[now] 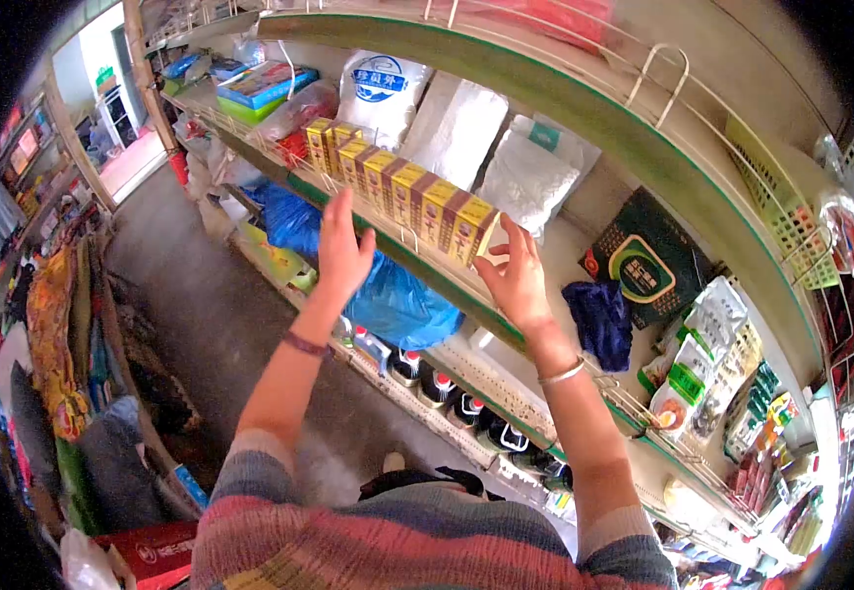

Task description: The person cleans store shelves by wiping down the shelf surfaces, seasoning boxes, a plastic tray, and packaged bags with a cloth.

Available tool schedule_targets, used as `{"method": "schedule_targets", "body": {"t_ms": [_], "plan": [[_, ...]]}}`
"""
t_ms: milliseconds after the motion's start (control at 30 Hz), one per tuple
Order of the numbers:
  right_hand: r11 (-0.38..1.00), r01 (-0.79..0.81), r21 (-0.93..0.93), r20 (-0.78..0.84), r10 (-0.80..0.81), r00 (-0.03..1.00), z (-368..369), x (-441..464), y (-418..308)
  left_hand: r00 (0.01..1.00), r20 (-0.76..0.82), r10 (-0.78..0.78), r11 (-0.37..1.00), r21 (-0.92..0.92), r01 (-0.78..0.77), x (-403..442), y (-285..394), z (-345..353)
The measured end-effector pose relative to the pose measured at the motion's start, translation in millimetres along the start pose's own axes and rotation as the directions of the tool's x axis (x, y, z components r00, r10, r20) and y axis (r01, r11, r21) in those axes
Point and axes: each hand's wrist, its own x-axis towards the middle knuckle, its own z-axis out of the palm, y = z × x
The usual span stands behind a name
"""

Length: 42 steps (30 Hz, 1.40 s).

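Note:
A row of small yellow and brown boxes [405, 192] stands along the front of a shelf. My left hand [345, 246] is in front of the row's middle, fingers apart, holding nothing. At the row's right end is my right hand [518, 275], its thumb and fingers spread in a curve beside the last box; whether it touches that box is not clear. Behind the boxes lie white bags [458, 133], one with a blue print [380, 84].
Blue plastic bags [402, 303] and dark bottles [437, 386] are on lower shelves. A dark green bag [648, 261] and a navy cloth [599, 323] lie to the right. Clothes [58, 334] line the left side of the aisle [176, 261]. Wire rails edge the shelves.

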Motion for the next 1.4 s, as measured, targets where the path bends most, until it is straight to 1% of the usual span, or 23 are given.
{"method": "schedule_targets", "body": {"t_ms": [133,267,300,400,433,533,600,633,700,767,800,833,867,933,1000,1033,1133,1200,1233,1267,1300,1333,1400], "plan": [[0.981,-0.172,-0.090,0.051,0.177,0.983,18,30,3,0.987,0.042,-0.155,0.986,0.075,0.152,65,-50,21],[0.942,-0.119,-0.314,-0.156,0.072,0.985,39,43,45,0.943,0.146,-0.299,0.954,0.058,0.294,94,-82,46],[0.941,-0.150,-0.304,-0.121,0.119,0.986,41,46,55,0.915,0.209,-0.345,0.937,0.026,0.347,99,-88,48],[0.943,-0.207,-0.260,-0.012,0.211,0.977,36,48,68,0.934,0.228,-0.274,0.899,-0.283,0.333,102,-117,71],[0.951,-0.198,-0.238,0.023,0.209,0.978,33,46,64,0.913,0.213,-0.349,0.894,-0.217,0.393,100,-115,68],[0.959,-0.217,-0.184,0.006,0.222,0.975,22,35,42,0.840,0.328,-0.432,0.487,-0.699,0.524,90,-102,57],[0.989,-0.094,-0.115,-0.060,0.088,0.994,8,23,32,0.881,0.310,-0.358,0.474,-0.752,0.458,82,-120,65],[0.981,-0.021,-0.194,-0.084,0.005,0.996,-6,18,23,0.912,0.278,-0.302,0.460,-0.796,0.395,80,-106,58],[0.996,-0.069,-0.059,-0.069,0.064,0.996,-42,7,8,0.932,0.272,-0.241,0.427,-0.832,0.354,79,-58,18],[0.986,-0.092,0.142,-0.026,0.096,0.995,-76,-5,11,0.954,0.265,-0.143,0.432,-0.850,0.300,80,-20,-16],[0.933,-0.040,0.358,-0.024,0.052,0.998,-89,-12,14,0.972,0.228,-0.052,0.441,-0.868,0.227,78,-9,-25],[0.937,-0.018,0.350,0.018,0.012,1.000,-104,-17,9,0.983,0.165,0.075,0.669,-0.739,0.072,74,-6,-29],[0.938,0.007,0.345,0.059,-0.029,0.998,-116,-21,3,0.930,0.121,0.347,0.774,-0.597,-0.211,76,-2,-35],[0.899,-0.026,0.437,0.058,0.001,0.998,-126,-34,2,0.947,0.220,0.234,0.429,-0.897,0.102,57,29,-37],[0.896,-0.025,0.443,0.049,0.004,0.999,-137,-45,5,0.960,0.271,0.076,0.370,-0.901,0.225,41,43,-43],[0.864,-0.040,0.502,0.025,0.032,0.999,-138,-49,10,0.968,0.234,0.090,0.385,-0.905,0.183,34,45,-39],[0.779,-0.079,0.622,-0.016,0.113,0.993,-137,-61,18,0.969,0.209,-0.134,0.297,-0.924,0.240,25,63,-38],[0.765,-0.071,0.640,-0.047,0.131,0.990,-139,-61,16,0.940,0.293,-0.178,0.137,-0.938,0.318,23,68,-34],[0.828,-0.081,0.555,-0.057,0.135,0.989,-144,-64,17,0.915,0.356,-0.189,0.049,-0.928,0.371,22,66,-34],[0.785,-0.069,0.615,-0.076,0.146,0.986,-147,-66,13,0.888,0.418,-0.192,-0.039,-0.907,0.418,23,65,-34],[0.742,-0.050,0.669,-0.100,0.156,0.983,-152,-67,7,0.902,0.413,-0.124,-0.043,-0.911,0.411,27,68,-42],[0.692,-0.036,0.721,-0.120,0.175,0.977,-156,-69,2,0.931,0.346,-0.115,0.054,-0.934,0.354,32,82,-51],[0.596,0.015,0.803,-0.147,0.173,0.974,-162,-69,4,0.986,0.154,0.061,0.102,-0.984,0.148,39,108,-71]]}}
